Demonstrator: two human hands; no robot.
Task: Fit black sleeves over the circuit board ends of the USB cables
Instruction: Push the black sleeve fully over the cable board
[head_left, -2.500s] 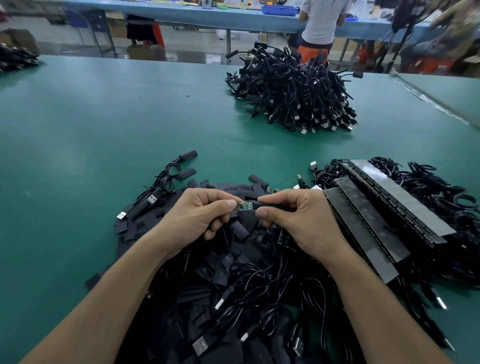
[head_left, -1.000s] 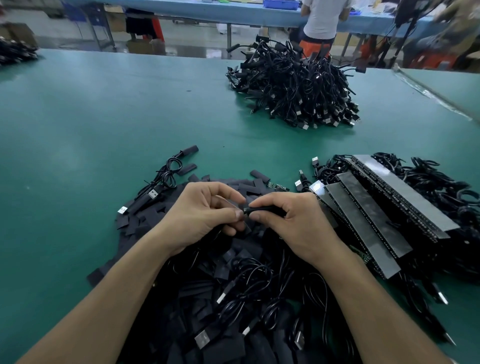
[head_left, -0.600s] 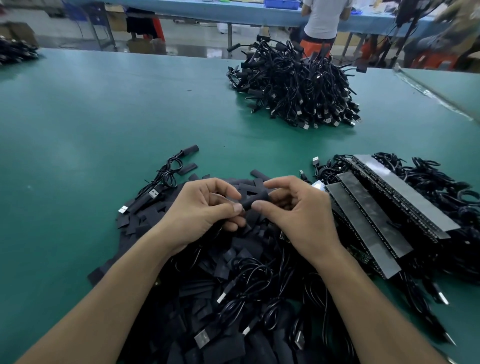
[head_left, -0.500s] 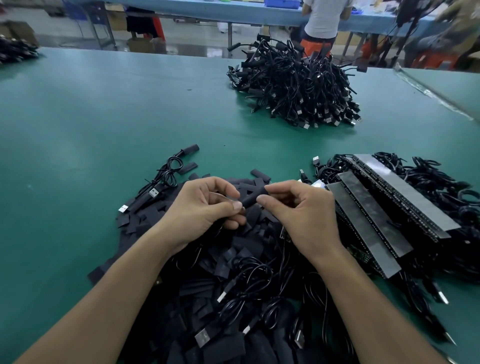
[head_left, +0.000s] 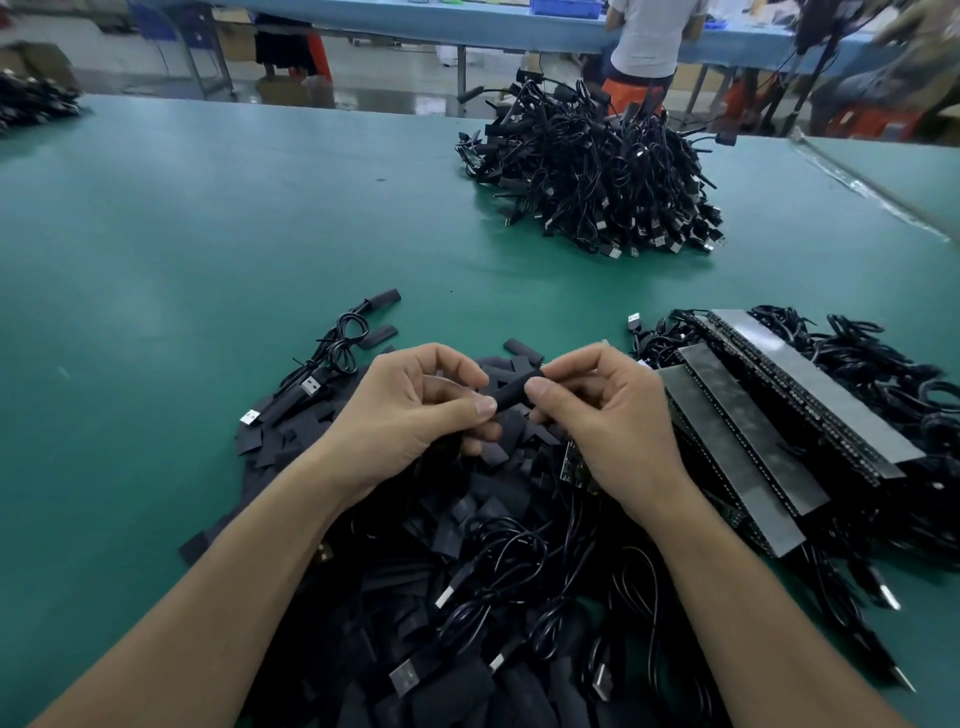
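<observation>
I see left hand and right hand pinching one black sleeve; loose sleeves and cables crowd beneath the fingers, board strips just right.

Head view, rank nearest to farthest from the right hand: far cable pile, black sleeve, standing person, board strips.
1. black sleeve: pinched in the right hand itself.
2. board strips: on the table just right of that hand.
3. far cable pile: across the green table, ahead.
4. standing person: beyond the table, at the blue bench.
</observation>
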